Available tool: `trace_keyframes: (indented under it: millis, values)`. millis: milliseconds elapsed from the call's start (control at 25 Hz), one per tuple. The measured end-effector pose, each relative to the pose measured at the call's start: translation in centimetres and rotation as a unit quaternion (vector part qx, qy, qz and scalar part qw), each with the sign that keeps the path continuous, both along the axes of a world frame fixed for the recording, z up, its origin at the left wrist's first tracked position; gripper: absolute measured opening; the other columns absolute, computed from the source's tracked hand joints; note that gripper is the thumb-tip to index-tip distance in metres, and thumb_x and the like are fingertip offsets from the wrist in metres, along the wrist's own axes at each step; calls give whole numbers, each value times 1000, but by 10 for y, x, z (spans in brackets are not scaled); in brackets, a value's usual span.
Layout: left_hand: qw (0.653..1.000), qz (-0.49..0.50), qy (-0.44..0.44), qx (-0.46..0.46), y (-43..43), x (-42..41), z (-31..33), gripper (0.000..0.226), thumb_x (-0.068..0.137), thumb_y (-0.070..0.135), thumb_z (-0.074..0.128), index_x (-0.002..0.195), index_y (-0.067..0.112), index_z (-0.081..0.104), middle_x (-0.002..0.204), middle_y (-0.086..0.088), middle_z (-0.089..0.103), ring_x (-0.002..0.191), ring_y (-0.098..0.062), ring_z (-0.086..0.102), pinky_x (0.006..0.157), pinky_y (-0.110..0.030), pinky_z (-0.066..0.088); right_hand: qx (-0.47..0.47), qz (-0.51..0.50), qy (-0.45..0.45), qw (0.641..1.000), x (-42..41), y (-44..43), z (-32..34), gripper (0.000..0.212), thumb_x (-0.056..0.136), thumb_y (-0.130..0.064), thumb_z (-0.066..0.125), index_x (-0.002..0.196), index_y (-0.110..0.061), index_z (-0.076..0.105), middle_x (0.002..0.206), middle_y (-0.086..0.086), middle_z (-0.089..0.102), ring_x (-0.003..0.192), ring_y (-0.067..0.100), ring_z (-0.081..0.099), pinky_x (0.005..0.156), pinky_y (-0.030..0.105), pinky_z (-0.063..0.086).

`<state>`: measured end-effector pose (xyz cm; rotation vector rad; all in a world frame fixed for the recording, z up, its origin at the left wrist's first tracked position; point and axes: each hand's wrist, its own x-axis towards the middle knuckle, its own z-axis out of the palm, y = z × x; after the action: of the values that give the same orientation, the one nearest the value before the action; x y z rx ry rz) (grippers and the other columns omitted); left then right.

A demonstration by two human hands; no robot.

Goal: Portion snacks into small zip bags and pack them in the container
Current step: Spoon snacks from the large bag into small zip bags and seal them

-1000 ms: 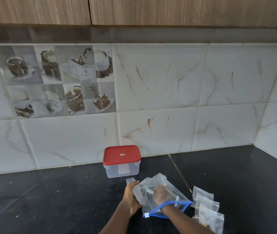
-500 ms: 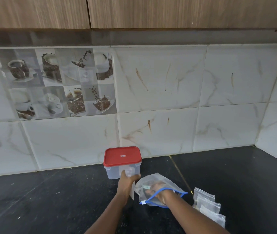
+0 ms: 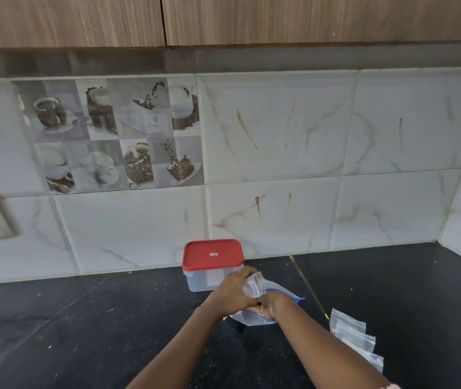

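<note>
Head view, lower centre: left hand [image 3: 233, 294] grips a small bag [image 3: 254, 285] (likely limp, slippery, light; pinch its mouth); right hand [image 3: 270, 306] sits inside the big bag [image 3: 251, 319], grip unclear.

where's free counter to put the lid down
Free: the wide counter left of the container, and the back corner right of the seam, behind the small zip bags. Crowded: in front of the container, where the left hand, right hand and big bag meet.
</note>
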<state>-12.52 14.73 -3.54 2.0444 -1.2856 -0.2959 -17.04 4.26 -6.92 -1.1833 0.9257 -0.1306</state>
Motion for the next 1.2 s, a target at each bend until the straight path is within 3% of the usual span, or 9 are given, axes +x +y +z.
trace_keyframes:
  millis: [120,240,320,440,560,720,880,1000,1200]
  values:
    - [998,49,18,-45,-5,-3,1,50,74,17,71,121,17,52,115,0,63,96,-9,53,78,-15,37,16,35,36,999,-7,-6,9,38,95,15,32,130,7,47,130,20,53,119,30,53,100,30,40]
    - [995,67,31,-61,-12,-8,5,48,75,17,69,120,15,52,111,-1,64,93,-12,53,75,-16,36,-6,55,50,997,-13,-4,23,24,93,13,36,100,4,57,84,13,60,73,20,58,92,32,48]
    - [994,76,28,-67,-15,-9,7,49,77,17,69,122,14,50,111,-2,63,92,-13,53,72,-13,34,-34,42,62,997,-18,-5,30,28,92,9,41,115,4,57,76,9,59,69,18,59,82,31,54]
    - [995,83,30,-56,-18,-8,7,51,77,21,69,124,12,49,113,-3,62,96,-16,55,75,-16,35,-67,8,63,996,-27,-7,38,35,89,10,45,122,0,55,92,10,66,87,24,67,78,31,55]
    - [993,88,46,-56,-23,-11,8,54,77,24,70,125,12,48,115,-4,61,101,-19,55,79,-21,37,-100,-28,80,991,-34,-9,39,31,90,6,45,119,2,57,82,11,63,74,25,67,80,35,58]
    - [995,79,33,-59,-27,-21,13,50,76,18,69,122,13,50,110,-4,63,99,-21,58,74,-19,36,-271,-34,106,956,-54,-5,44,24,87,1,51,110,6,55,102,14,64,84,28,67,67,29,55]
    - [994,75,23,-69,-25,-25,20,49,73,8,68,120,13,52,105,-4,65,86,-16,55,68,-16,36,-306,-61,85,946,-75,-11,59,28,90,-1,50,116,9,52,89,16,56,46,11,61,58,25,56]
    - [993,78,19,-82,-19,-24,22,50,73,9,69,120,14,52,104,-3,64,85,-14,55,69,-18,41,-307,-76,106,943,-80,-14,61,25,90,0,43,107,11,57,64,13,58,49,18,65,46,25,50]
    - [989,104,20,-103,0,-16,20,48,72,7,68,117,13,55,93,3,62,81,-14,55,59,-8,39,-251,-89,73,961,-62,1,41,24,89,2,43,108,9,57,104,25,64,44,16,58,34,20,45]
